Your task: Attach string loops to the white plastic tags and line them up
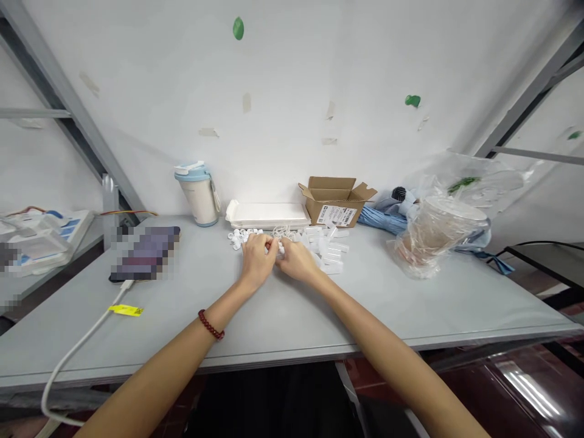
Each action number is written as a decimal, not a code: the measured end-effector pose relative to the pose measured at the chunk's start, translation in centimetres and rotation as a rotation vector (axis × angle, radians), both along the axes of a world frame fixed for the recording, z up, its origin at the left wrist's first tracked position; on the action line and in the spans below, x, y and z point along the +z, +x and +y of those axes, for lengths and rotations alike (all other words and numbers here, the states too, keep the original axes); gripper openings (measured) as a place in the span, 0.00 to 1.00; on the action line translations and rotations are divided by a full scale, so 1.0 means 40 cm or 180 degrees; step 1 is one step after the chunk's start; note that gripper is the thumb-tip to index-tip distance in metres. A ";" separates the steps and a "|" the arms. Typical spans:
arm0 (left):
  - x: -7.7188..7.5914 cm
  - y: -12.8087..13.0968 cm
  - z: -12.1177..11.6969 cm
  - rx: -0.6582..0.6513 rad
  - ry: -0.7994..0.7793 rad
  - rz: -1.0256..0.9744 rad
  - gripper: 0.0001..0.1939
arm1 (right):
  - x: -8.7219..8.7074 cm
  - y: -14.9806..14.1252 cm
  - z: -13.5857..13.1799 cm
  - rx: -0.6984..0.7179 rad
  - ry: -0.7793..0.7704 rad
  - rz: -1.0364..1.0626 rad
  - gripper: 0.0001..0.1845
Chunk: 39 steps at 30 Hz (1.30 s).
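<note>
My left hand (258, 258) and my right hand (295, 260) meet over the middle of the table, their fingers closed and pinched together. A bit of white shows between the fingertips, too small and too covered to name. Behind my left hand lie several small white ring-like caps (238, 237). Clear plastic tubes (332, 250) are heaped just right of my right hand. Thin white cords (283, 231) lie in a bundle beyond the fingers. The hands partly hide the caps and the cords.
Behind the pieces stand a long white box (269, 215) and an opened cardboard box (335, 210). A cup with a blue lid (198, 198) and a phone (148, 252) on a white cable (82, 340) are left. A plastic-wrapped roll (440, 231) and blue cloth (383, 219) are right.
</note>
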<state>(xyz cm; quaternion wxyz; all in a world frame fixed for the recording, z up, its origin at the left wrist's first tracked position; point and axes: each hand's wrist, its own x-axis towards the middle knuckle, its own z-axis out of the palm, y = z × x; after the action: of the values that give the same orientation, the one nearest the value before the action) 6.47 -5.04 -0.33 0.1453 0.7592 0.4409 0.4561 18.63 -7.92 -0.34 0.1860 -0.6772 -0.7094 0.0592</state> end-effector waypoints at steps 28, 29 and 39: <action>0.020 -0.036 0.034 -0.1030 -0.0773 0.0074 0.16 | 0.006 0.023 -0.033 -0.0105 -0.0153 -0.0379 0.16; 0.019 -0.034 0.030 -0.1078 -0.0758 0.0080 0.14 | 0.007 0.022 -0.034 -0.0100 -0.0152 -0.0391 0.16; 0.013 -0.024 0.034 -0.1129 -0.1181 -0.0132 0.11 | 0.008 0.027 -0.030 -0.0044 -0.0104 -0.0535 0.12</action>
<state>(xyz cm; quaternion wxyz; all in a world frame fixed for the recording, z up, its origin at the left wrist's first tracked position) 5.49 -3.68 0.21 0.3688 0.7755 0.3739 0.3503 19.69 -9.12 -0.03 0.1151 -0.6877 -0.7167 0.0124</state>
